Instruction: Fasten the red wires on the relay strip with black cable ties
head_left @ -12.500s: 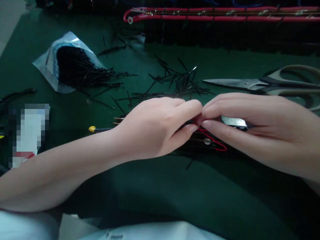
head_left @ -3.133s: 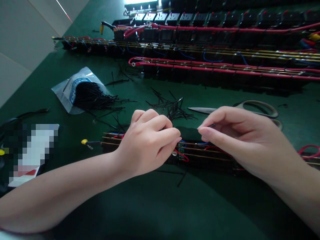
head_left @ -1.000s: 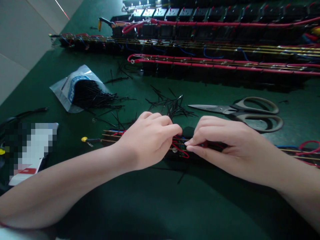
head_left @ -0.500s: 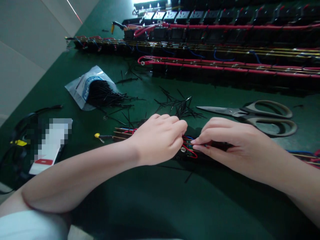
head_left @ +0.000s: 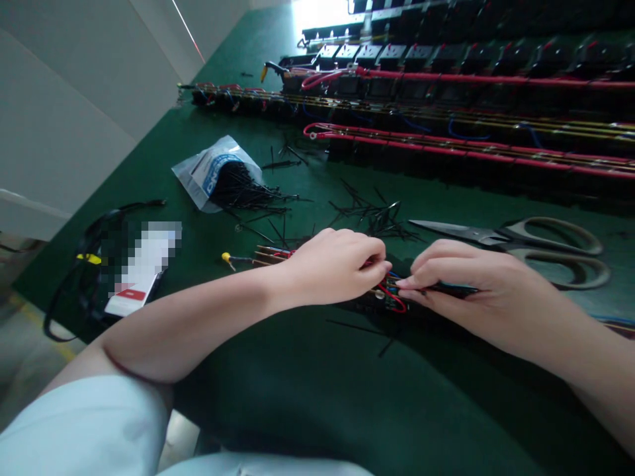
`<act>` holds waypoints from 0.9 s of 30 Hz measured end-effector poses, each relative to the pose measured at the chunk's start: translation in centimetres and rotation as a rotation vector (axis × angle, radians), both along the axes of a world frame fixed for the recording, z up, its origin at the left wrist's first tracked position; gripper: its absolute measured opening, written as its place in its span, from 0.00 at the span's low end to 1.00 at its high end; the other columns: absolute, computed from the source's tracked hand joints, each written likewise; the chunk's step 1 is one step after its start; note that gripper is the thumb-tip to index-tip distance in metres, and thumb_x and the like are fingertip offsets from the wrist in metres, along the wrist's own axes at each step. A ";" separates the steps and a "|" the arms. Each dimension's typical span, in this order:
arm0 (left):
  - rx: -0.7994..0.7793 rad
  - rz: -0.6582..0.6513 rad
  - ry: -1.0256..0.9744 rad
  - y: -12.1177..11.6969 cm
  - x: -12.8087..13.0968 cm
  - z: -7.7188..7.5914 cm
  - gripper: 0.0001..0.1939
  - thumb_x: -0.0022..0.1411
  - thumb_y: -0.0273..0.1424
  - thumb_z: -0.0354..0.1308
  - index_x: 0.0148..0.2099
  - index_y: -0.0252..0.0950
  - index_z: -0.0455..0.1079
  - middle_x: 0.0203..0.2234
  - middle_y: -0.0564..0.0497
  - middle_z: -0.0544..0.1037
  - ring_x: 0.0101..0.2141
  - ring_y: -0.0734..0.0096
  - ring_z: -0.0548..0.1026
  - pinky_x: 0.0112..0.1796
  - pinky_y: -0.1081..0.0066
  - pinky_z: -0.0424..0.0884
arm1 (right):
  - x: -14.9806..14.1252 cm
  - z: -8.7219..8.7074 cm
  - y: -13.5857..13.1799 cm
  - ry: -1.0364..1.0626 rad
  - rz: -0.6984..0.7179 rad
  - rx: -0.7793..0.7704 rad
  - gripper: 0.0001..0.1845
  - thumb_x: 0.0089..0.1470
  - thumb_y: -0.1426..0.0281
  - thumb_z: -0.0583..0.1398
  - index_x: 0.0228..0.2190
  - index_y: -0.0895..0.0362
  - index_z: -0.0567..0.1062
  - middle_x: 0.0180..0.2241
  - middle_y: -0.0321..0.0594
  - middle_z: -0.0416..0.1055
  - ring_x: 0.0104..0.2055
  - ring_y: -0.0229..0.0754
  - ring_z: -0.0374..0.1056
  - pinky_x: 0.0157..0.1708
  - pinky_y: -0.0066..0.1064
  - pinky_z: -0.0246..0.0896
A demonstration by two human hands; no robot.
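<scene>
A long black socket strip with brass rails and red wires (head_left: 387, 299) lies on the green surface (head_left: 297, 396) – left hand (head_left: 337, 268) curled onto it, right hand (head_left: 466, 284) pinching it (fingertips nearly meeting). Grey-handled steel scissors (head_left: 536, 239) lie just beyond.

Dim, greenish scene — glare from a bright source at the far counter (head_left: 278, 423) end; edges bend; shadowed, soft foreground.

scissors (head_left: 526, 243) right of bag (head_left: 218, 173), on table (head_left: 307, 396)
</scene>
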State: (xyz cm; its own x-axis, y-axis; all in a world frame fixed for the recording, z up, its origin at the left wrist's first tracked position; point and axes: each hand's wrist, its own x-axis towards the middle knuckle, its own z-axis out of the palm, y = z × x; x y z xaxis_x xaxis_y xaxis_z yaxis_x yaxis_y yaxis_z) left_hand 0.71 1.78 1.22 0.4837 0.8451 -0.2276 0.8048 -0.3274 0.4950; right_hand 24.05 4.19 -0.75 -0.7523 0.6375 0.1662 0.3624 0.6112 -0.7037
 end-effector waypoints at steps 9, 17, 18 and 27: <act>-0.078 0.049 0.011 0.3 0.4 0.3 0.13 0.70 0.35 0.52 0.37 0.38 0.74 0.33 0.52 0.81 0.34 0.67 0.74 0.35 0.68 0.59 | -0.1 -0.1 -0.2 -0.001 -0.004 0.017 0.08 0.61 0.69 0.65 0.30 0.51 0.83 0.33 0.40 0.81 0.33 0.41 0.75 0.32 0.31 0.68; -0.208 0.158 0.047 0.8 1.6 1.6 0.12 0.64 0.36 0.53 0.36 0.39 0.77 0.34 0.50 0.84 0.35 0.62 0.77 0.36 0.68 0.66 | -0.3 -0.1 -0.6 0.031 -0.010 0.084 0.10 0.58 0.77 0.64 0.29 0.52 0.82 0.31 0.39 0.79 0.32 0.41 0.74 0.32 0.31 0.69; -0.212 0.160 0.046 0.8 1.8 1.7 0.12 0.63 0.35 0.53 0.35 0.38 0.77 0.34 0.49 0.84 0.35 0.61 0.77 0.37 0.67 0.66 | -0.3 -0.1 -0.6 0.031 -0.006 0.087 0.10 0.57 0.78 0.65 0.29 0.52 0.82 0.32 0.39 0.80 0.32 0.41 0.74 0.32 0.31 0.69; -0.230 0.158 -0.150 0.5 1.4 0.7 0.09 0.61 0.29 0.53 0.35 0.39 0.76 0.28 0.56 0.80 0.31 0.71 0.74 0.34 0.73 0.64 | -0.3 0.7 -1.0 0.024 -0.002 0.064 0.14 0.55 0.84 0.64 0.32 0.52 0.82 0.32 0.37 0.81 0.35 0.41 0.77 0.32 0.28 0.71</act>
State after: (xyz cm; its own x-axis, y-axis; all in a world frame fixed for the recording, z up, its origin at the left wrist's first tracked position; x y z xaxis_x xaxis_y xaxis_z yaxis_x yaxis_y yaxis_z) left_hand 2.11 2.29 1.96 0.3928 0.8472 -0.3578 0.7495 -0.0693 0.6584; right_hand 23.80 3.16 -0.10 -0.7467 0.6262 0.2241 0.3471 0.6543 -0.6719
